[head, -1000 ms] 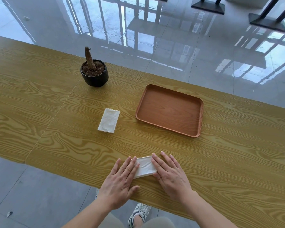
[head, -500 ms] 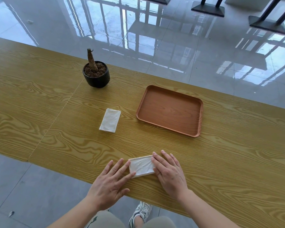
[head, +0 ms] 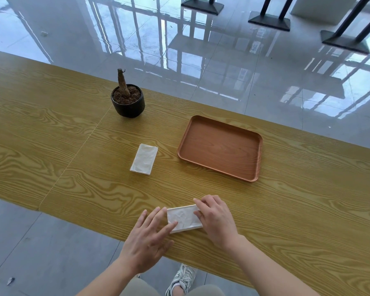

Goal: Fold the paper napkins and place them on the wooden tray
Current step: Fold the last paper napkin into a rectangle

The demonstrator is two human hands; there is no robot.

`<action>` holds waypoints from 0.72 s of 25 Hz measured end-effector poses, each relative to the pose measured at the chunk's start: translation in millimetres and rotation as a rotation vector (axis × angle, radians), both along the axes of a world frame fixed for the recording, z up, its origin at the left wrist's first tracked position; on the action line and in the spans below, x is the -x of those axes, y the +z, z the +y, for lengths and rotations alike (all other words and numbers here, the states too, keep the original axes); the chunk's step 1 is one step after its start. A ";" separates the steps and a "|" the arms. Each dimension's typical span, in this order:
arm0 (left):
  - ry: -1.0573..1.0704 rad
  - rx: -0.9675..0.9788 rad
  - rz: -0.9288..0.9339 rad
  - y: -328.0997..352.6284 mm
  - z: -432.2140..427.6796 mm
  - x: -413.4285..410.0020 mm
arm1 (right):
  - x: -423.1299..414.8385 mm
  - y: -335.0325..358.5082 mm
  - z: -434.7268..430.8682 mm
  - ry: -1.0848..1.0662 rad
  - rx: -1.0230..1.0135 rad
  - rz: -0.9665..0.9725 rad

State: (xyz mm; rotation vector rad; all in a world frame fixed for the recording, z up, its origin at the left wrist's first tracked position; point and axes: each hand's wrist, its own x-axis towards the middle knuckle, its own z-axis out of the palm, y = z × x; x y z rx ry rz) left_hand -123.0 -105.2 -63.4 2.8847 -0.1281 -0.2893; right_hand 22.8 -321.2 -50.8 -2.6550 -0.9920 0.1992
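A folded white napkin (head: 183,218) lies near the table's front edge, between my hands. My right hand (head: 215,218) rests on its right end with the fingers curled over the paper. My left hand (head: 147,238) lies flat with its fingers spread, and only the fingertips touch the napkin's left edge. A second folded white napkin (head: 144,159) lies further back, left of the middle. The brown wooden tray (head: 252,165) sits at the back right with nothing on it.
A black pot (head: 128,104) with soil and a bare stem stands behind the second napkin. The yellow wood-grain table (head: 308,210) has a seam on the left. Glossy floor tiles and dark table bases lie beyond it.
My left hand has slid left off the napkin, uncovering most of it. My right hand's fingers have curled at the napkin's right end.
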 end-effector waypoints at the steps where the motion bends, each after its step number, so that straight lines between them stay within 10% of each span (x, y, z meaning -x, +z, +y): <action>1: -0.004 -0.004 0.001 -0.2 -0.4 0.4 | -2.6 3.1 4.4 0.024 0.046 -0.006; 18: 0.344 0.303 -0.132 3.9 -13.1 -17.9 | -23.0 26.4 18.0 -0.386 -0.007 0.649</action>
